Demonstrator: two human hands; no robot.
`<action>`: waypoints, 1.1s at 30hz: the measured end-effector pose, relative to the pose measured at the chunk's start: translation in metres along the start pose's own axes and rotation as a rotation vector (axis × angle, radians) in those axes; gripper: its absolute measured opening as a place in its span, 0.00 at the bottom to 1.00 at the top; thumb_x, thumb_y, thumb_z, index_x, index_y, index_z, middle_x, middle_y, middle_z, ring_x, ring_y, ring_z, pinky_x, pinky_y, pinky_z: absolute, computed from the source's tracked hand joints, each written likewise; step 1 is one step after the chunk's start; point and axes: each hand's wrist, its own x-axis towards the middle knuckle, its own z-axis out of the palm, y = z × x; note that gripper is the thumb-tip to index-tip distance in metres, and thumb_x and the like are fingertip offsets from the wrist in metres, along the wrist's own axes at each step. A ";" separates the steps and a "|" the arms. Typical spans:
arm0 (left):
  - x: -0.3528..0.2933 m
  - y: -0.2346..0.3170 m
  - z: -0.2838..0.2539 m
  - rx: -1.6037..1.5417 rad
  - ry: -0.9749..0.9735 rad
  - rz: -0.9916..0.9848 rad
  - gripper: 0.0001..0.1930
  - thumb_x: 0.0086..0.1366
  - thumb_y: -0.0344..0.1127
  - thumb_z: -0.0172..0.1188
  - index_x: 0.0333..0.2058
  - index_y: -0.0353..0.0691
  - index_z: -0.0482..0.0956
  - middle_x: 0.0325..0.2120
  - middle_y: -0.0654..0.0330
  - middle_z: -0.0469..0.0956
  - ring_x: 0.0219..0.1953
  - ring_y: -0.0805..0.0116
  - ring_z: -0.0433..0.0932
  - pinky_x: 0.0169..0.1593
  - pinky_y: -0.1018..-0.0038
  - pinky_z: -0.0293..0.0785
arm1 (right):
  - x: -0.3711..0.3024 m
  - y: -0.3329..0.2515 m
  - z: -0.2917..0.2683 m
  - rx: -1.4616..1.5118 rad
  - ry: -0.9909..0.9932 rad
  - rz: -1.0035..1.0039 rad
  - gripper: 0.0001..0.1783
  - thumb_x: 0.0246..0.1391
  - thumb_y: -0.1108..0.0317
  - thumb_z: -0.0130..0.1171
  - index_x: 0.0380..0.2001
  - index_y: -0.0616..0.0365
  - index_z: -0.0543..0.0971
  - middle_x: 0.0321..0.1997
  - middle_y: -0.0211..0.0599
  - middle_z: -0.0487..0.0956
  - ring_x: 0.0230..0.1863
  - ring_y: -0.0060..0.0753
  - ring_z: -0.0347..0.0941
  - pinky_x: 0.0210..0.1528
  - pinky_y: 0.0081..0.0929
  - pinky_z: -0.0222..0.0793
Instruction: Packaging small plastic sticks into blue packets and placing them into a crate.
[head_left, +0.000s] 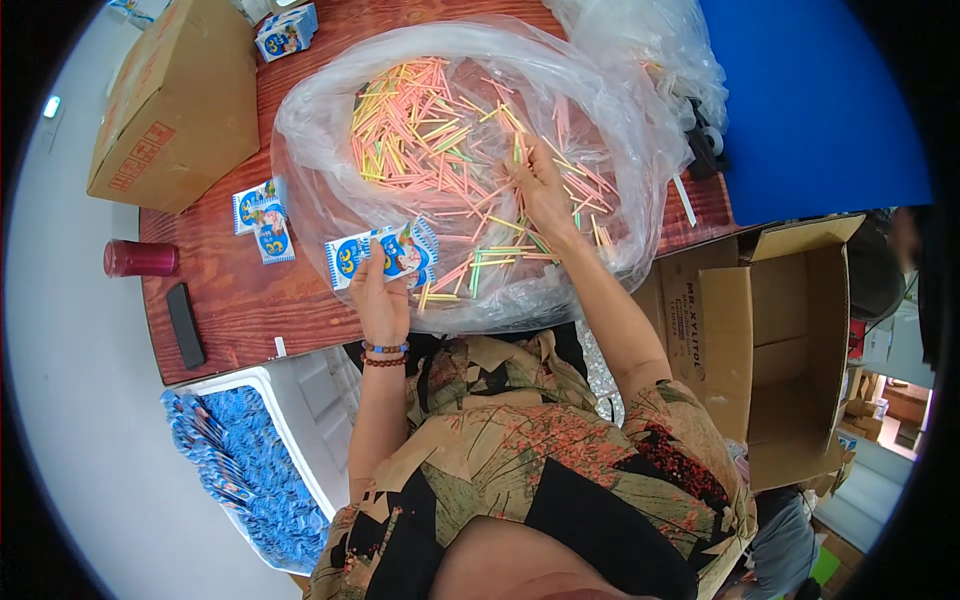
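Observation:
A large clear plastic bag lies spread wide on the table, its rim rolled around a loose heap of thin pink, yellow and green sticks. My left hand is closed on small blue-and-white packets at the bag's near left edge, thumb on top. Inside the bag my right hand reaches among the scattered sticks. Its fingers are pinched together around a few yellow and pink ones that point away from me; the fingertips are partly hidden.
The reddish wooden table bears more packets, a cardboard box, a red-lidded jar or cup and a black phone-like object. A white bin full of blue packets stands below left. An open carton sits at right.

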 end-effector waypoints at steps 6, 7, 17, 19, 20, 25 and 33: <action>0.000 0.001 0.004 -0.002 0.015 0.012 0.08 0.69 0.35 0.54 0.38 0.37 0.78 0.38 0.58 0.81 0.39 0.68 0.81 0.41 0.69 0.79 | -0.002 -0.006 -0.002 -0.263 -0.237 0.000 0.11 0.60 0.73 0.53 0.46 0.58 0.71 0.35 0.22 0.68 0.38 0.15 0.63 0.43 0.17 0.61; -0.001 0.001 0.004 -0.010 0.030 0.011 0.08 0.69 0.35 0.54 0.37 0.37 0.78 0.39 0.57 0.81 0.39 0.68 0.81 0.41 0.69 0.79 | -0.003 -0.008 0.000 -0.264 -0.239 -0.002 0.11 0.60 0.73 0.53 0.46 0.58 0.71 0.35 0.22 0.68 0.38 0.15 0.63 0.43 0.17 0.61; -0.002 0.000 0.001 -0.007 0.036 0.023 0.08 0.69 0.35 0.54 0.37 0.38 0.79 0.38 0.58 0.81 0.39 0.68 0.81 0.42 0.69 0.79 | 0.005 -0.016 -0.003 -0.161 -0.137 0.041 0.04 0.60 0.73 0.52 0.38 0.57 0.69 0.33 0.24 0.67 0.35 0.16 0.64 0.40 0.17 0.62; 0.001 0.002 0.000 -0.006 0.015 0.000 0.08 0.69 0.35 0.54 0.37 0.38 0.79 0.38 0.58 0.81 0.39 0.68 0.81 0.42 0.69 0.79 | 0.013 -0.018 -0.005 -0.089 -0.101 0.092 0.05 0.60 0.73 0.52 0.39 0.57 0.69 0.32 0.24 0.67 0.34 0.16 0.64 0.38 0.16 0.62; 0.001 0.002 0.001 -0.004 -0.007 -0.024 0.08 0.69 0.35 0.54 0.37 0.38 0.79 0.38 0.58 0.81 0.39 0.68 0.81 0.42 0.69 0.79 | 0.018 -0.013 -0.007 -0.220 -0.105 -0.008 0.05 0.60 0.73 0.52 0.39 0.57 0.69 0.32 0.23 0.67 0.33 0.15 0.63 0.36 0.16 0.61; -0.001 0.000 0.005 0.004 0.044 -0.015 0.07 0.68 0.35 0.55 0.38 0.38 0.78 0.37 0.60 0.81 0.39 0.68 0.81 0.40 0.68 0.79 | 0.008 0.006 -0.002 -0.422 -0.180 -0.093 0.06 0.59 0.74 0.52 0.39 0.55 0.69 0.30 0.20 0.65 0.33 0.14 0.62 0.35 0.15 0.59; 0.001 0.001 -0.003 0.017 0.038 0.003 0.06 0.68 0.34 0.56 0.38 0.38 0.77 0.37 0.59 0.81 0.38 0.70 0.80 0.40 0.69 0.79 | 0.009 -0.003 -0.007 -0.350 -0.397 -0.017 0.05 0.62 0.69 0.52 0.39 0.56 0.71 0.32 0.24 0.72 0.36 0.15 0.64 0.41 0.16 0.61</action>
